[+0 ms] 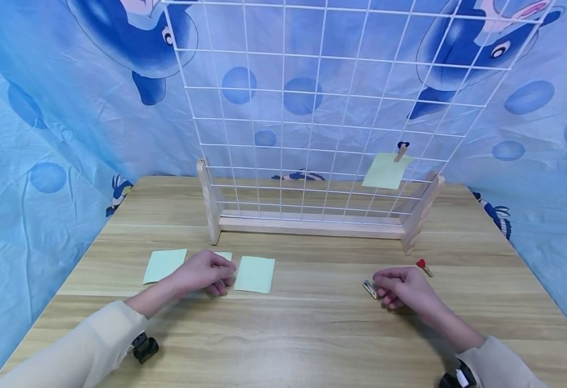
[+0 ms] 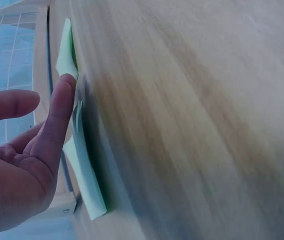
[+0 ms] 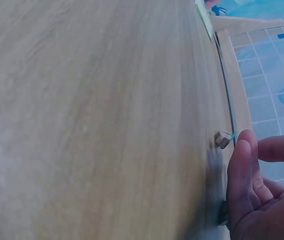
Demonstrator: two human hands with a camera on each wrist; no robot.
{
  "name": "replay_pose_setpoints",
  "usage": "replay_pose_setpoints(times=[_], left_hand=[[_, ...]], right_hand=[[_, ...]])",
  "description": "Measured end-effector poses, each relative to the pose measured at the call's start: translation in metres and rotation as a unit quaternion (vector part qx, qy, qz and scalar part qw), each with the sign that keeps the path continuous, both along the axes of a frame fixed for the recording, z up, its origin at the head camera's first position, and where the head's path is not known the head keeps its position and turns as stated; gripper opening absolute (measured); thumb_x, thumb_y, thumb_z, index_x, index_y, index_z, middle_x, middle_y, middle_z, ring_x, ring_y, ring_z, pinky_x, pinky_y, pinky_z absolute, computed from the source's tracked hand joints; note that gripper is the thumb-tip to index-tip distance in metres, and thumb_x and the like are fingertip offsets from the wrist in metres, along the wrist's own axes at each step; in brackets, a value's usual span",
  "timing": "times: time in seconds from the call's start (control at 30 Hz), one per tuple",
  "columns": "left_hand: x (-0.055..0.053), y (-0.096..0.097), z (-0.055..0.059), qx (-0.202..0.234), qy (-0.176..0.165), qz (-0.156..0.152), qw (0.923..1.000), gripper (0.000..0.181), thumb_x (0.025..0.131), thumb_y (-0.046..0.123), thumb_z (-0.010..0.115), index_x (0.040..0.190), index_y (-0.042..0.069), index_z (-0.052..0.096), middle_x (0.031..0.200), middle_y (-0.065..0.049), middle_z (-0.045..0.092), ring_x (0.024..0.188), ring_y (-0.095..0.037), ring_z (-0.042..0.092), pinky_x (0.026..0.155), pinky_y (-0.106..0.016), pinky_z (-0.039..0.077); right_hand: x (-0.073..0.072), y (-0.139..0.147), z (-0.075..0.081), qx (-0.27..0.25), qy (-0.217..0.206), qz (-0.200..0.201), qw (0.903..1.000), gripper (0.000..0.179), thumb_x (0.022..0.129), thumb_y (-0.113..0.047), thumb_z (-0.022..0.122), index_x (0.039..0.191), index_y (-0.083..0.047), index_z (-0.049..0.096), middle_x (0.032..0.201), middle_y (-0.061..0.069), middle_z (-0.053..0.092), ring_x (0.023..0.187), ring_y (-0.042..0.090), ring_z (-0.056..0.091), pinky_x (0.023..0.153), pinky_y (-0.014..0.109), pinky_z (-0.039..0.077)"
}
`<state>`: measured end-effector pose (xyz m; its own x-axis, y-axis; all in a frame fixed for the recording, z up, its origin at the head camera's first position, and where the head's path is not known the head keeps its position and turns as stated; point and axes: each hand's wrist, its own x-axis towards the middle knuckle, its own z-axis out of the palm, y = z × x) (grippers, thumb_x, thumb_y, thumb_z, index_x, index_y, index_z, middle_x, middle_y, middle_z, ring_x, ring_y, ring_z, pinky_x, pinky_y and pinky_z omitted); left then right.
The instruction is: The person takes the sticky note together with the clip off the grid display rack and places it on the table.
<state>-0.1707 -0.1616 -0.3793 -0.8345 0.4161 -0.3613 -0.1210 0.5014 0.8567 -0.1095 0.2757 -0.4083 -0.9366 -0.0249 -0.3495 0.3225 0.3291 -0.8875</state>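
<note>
My left hand (image 1: 205, 272) is over the middle one of three pale green paper notes on the table, partly hiding that note (image 1: 224, 255). One green note (image 1: 165, 265) lies to its left and another (image 1: 254, 274) to its right. The left wrist view shows the thumb apart from an extended finger, with curled-edged green notes (image 2: 84, 170) beyond. Beside the fingertips of my right hand (image 1: 404, 291) lies a small wooden clothespin (image 1: 370, 289). In the right wrist view, that clothespin (image 3: 223, 139) appears just past the fingertips, with nothing visible between them.
A clothespin with a red heart (image 1: 424, 267) lies behind my right hand. Toward the back stands a white wire grid (image 1: 283, 123) on a wooden stand (image 1: 307, 226). A clothespin with a dark heart (image 1: 401, 151) holds a green note (image 1: 386, 171) on the grid.
</note>
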Motion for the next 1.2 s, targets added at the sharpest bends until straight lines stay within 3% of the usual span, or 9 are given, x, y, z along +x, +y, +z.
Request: replay_pose_setpoints(times=[0.23,0.57,0.97,1.2], left_hand=[[0.000,-0.001,0.008,-0.012,0.009,0.001,0.9999,0.033,0.094,0.010,0.058,0.120,-0.011,0.060,0.087,-0.014,0.070,0.068,-0.020,0.068,0.062,-0.035,0.059],[-0.007,0.007,0.010,0.005,0.012,-0.024,0.9996,0.034,0.094,0.011,0.059,0.120,-0.011,0.058,0.083,-0.015,0.070,0.067,-0.023,0.068,0.061,-0.034,0.059],[-0.018,0.035,0.016,0.015,0.009,-0.077,0.9969,0.033,0.094,0.013,0.058,0.122,-0.003,0.060,0.095,-0.017,0.069,0.072,-0.025,0.068,0.059,-0.040,0.059],[-0.023,0.056,0.016,0.029,0.006,-0.099,0.9946,0.035,0.095,0.015,0.057,0.126,-0.002,0.057,0.102,-0.019,0.068,0.076,-0.025,0.069,0.061,-0.039,0.059]], right_hand=[[0.000,0.005,0.008,-0.004,0.025,0.012,0.9996,0.038,0.096,-0.012,0.056,0.126,0.012,0.054,0.078,0.008,0.065,0.062,0.014,0.061,0.055,0.030,0.057],[0.000,0.008,0.020,-0.011,0.052,0.015,0.9984,0.041,0.097,-0.014,0.055,0.129,0.011,0.051,0.082,0.011,0.066,0.065,0.014,0.062,0.056,0.029,0.057],[-0.006,0.013,0.039,-0.027,0.078,0.024,0.9963,0.043,0.099,-0.016,0.051,0.133,0.010,0.046,0.090,0.016,0.063,0.068,0.017,0.061,0.056,0.031,0.055],[-0.012,0.013,0.050,-0.037,0.107,0.021,0.9933,0.042,0.100,-0.019,0.052,0.132,0.008,0.049,0.090,0.009,0.063,0.068,0.016,0.062,0.057,0.034,0.057]])
